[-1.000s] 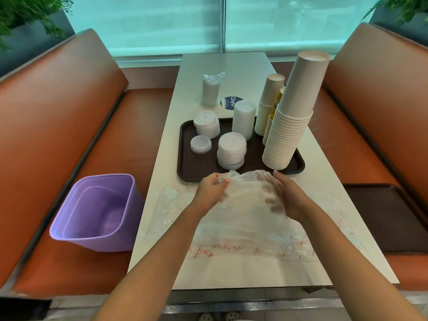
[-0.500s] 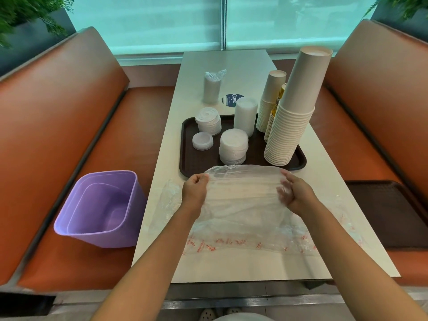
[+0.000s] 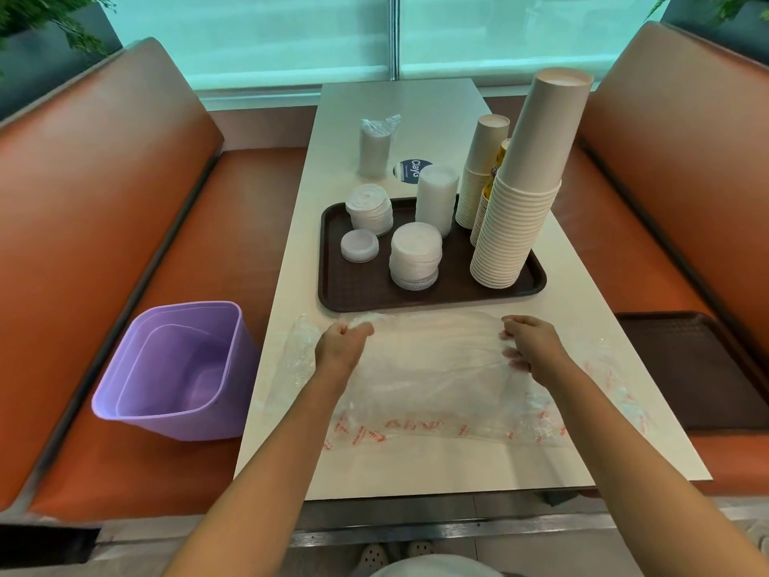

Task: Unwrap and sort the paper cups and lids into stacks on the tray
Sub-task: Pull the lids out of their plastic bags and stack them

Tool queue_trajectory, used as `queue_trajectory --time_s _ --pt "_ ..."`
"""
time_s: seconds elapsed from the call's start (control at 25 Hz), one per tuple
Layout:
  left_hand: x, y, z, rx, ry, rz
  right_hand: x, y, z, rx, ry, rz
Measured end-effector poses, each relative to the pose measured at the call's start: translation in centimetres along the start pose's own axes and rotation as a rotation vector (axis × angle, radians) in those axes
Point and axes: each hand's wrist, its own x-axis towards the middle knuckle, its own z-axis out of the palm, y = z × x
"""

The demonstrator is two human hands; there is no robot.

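- My left hand and right hand each have fingers curled, pinching the far edge of the empty plastic wrap, low centre of frame on the tabletop.
- The tall cup stack stands on the tray, just above the wrap; a lifted edge could topple it, I judge.
- One wrapped lid sleeve, upper centre, remains unopened.

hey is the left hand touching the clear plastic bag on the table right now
Touching. In the head view the left hand pinches the far edge of the clear plastic bag, with the film bunched in its curled fingers.
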Motion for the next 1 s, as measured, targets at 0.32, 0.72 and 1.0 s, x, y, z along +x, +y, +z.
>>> queue_trajectory --time_s 0.32,0.72,1.0 --pt "1.1 0.1 -0.3 -0.191 0.015 -0.032 0.8 0.8 0.1 0.053 -0.002 0.01" --pt "-4.0 3.3 1.8 0.63 0.17 0.955 -2.0 -0.5 4.4 -0.779 0.072 -0.835" --pt "-1.4 -5.9 2.9 1.183 -0.173 0.469 -2.2 6.1 7.7 -1.153 -0.163 -0.565"
